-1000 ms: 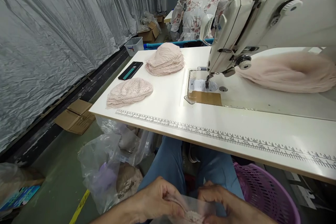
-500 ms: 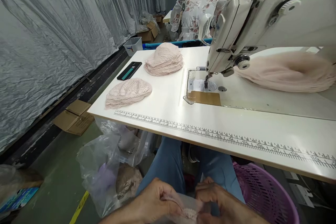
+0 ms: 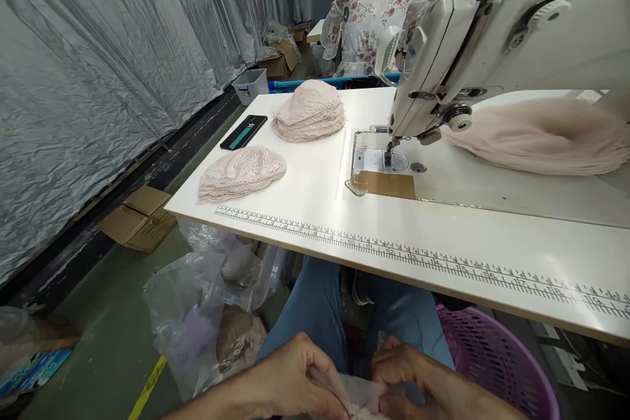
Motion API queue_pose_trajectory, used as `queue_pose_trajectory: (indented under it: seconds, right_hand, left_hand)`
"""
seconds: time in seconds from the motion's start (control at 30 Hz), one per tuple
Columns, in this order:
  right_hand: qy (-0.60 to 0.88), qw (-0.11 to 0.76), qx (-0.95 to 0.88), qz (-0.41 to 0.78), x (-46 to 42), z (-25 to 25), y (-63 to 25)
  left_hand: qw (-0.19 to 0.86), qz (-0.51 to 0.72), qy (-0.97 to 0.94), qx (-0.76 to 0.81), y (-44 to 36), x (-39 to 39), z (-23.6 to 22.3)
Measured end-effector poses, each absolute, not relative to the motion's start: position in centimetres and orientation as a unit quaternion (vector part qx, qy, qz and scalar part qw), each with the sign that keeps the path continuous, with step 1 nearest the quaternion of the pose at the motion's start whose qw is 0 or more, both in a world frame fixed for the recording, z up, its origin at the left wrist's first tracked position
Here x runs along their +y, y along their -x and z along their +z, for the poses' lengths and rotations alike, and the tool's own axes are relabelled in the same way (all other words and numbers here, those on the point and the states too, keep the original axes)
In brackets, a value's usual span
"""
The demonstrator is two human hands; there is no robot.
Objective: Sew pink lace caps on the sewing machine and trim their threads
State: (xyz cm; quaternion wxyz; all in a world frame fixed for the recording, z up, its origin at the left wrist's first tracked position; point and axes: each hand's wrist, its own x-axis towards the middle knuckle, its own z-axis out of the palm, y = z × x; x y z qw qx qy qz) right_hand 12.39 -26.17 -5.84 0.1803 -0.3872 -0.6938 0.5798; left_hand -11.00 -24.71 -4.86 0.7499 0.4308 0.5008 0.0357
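Low in my lap, my left hand (image 3: 290,380) and my right hand (image 3: 418,380) are both closed on a small clear plastic bag (image 3: 361,390) with pale pink lace inside. Most of the bag lies below the frame's edge. Above them is the white sewing table (image 3: 443,236) with a printed ruler along its front edge. On the table lie a single pink lace cap (image 3: 241,174), a stack of pink lace caps (image 3: 309,111), and a large pile of pink fabric (image 3: 541,134) behind the sewing machine (image 3: 472,39).
A black phone (image 3: 244,132) lies at the table's left edge. A purple basket (image 3: 497,367) stands by my right knee, plastic bags (image 3: 197,315) by my left. Cardboard boxes (image 3: 138,216) sit on the floor by the plastic sheeting. A person in a floral top (image 3: 364,13) works beyond the table.
My hands have shifted slightly in my lap while working at the bag; more of the bag now sits below the frame. The table's things have not moved.
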Motion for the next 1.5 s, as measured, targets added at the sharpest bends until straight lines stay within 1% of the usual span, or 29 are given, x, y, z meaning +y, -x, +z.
queue_pose_trajectory:
  seconds: [0.13,0.27,0.37,0.5,0.67,0.87,1.33,1.5]
  right_hand:
    - [0.395,0.165,-0.694,0.579,-26.6,-6.2,-12.8]
    - [0.424,0.157,-0.706,0.545,-26.9,-5.4,-11.5]
    - [0.437,0.139,-0.707,0.539,-26.5,-4.6,-10.7]
    - [0.399,0.105,-0.708,0.573,-25.4,-3.8,-10.4]
    - [0.372,0.092,-0.676,0.63,-24.5,-3.9,-11.8]
    - [0.364,0.067,-0.667,0.647,-24.4,-4.7,-13.2]
    - [0.356,0.088,-0.698,0.615,-24.7,-5.2,-11.7]
    - [0.362,0.089,-0.702,0.607,-24.6,-4.8,-11.6]
  left_hand:
    - [0.746,0.05,-0.416,0.518,11.2,-24.9,-5.2]
    - [0.736,0.064,-0.41,0.535,11.5,-24.9,-5.3]
    - [0.752,0.043,-0.421,0.505,11.8,-24.6,-4.8]
    - [0.777,0.005,-0.44,0.45,11.6,-23.9,-4.3]
    - [0.779,-0.004,-0.443,0.444,11.5,-23.7,-5.1]
    - [0.792,-0.032,-0.401,0.46,12.6,-24.1,-5.9]
    - [0.774,-0.008,-0.424,0.47,13.0,-23.9,-5.0]
    - [0.756,-0.01,-0.427,0.497,12.9,-23.7,-4.5]
